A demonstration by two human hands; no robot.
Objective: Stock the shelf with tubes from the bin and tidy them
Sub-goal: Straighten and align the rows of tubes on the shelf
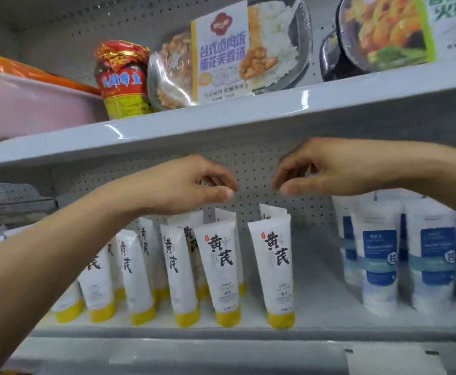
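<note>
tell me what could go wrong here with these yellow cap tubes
1. The yellow-capped tubes stand on their caps, crowded and tilted; a nudge from the left hand just above could topple several.
2. The rightmost tube stands apart near the shelf edge; the right hand could knock it off the front.

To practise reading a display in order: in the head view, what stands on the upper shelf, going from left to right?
pink tub → red-and-yellow jar → rice meal tray → green-sleeved meal tray
</note>
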